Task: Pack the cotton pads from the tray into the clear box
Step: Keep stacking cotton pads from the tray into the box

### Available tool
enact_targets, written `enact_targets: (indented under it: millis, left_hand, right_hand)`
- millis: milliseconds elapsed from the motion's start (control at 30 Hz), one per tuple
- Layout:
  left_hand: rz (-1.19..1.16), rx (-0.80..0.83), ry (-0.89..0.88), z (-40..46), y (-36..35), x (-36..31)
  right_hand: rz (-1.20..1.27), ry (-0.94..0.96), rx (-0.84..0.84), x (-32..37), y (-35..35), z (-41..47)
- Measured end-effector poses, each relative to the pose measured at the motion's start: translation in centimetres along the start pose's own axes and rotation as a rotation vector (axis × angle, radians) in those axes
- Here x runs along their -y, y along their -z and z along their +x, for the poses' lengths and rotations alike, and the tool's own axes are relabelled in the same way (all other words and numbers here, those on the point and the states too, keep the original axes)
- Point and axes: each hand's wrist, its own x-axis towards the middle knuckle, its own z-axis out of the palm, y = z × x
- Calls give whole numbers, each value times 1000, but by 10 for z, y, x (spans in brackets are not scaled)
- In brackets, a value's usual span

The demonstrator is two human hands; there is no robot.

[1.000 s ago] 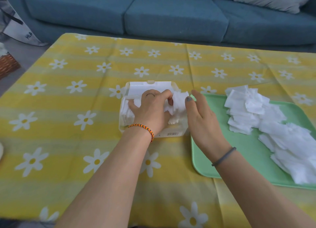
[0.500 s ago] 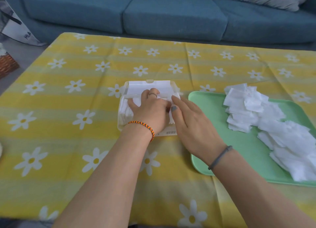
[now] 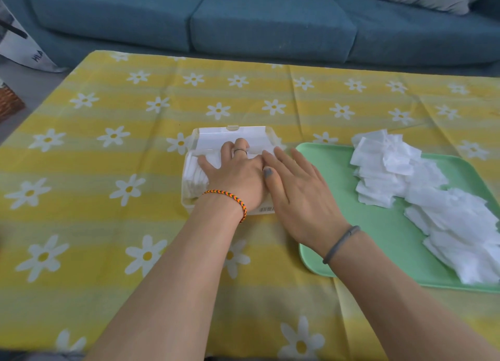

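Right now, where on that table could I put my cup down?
Bare cloth lies left of the clear box, along the far edge by the sofa, and near you beside the arms. The tray is open on its left half; pads crowd its right. Both hands cover the box.

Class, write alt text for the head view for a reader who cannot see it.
Both hands, left and right, press flat on cotton pads in a clear box on a yellow daisy tablecloth. More pads lie heaped on a green tray to the right.
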Motion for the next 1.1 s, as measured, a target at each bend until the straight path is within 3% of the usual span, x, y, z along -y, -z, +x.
enact_targets:
  millis: [233, 433, 633, 767, 1100]
  left_hand:
    - [-131, -80, -5, -1, 2, 3]
    - [-143, -116, -1, 0, 2, 6]
    - [-150, -92, -40, -3, 5, 7]
    - [-146, -114, -42, -3, 3, 9]
    - [120, -332, -116, 10, -3, 7]
  right_hand:
    - [-41, -50, 20, 0, 0, 3]
    - [-5, 109, -50, -7, 7, 3]
    - [-174, 49, -2, -11, -3, 2]
    - [-105, 22, -10, -5, -1, 7]
    - [-195, 44, -30, -10, 0, 1]
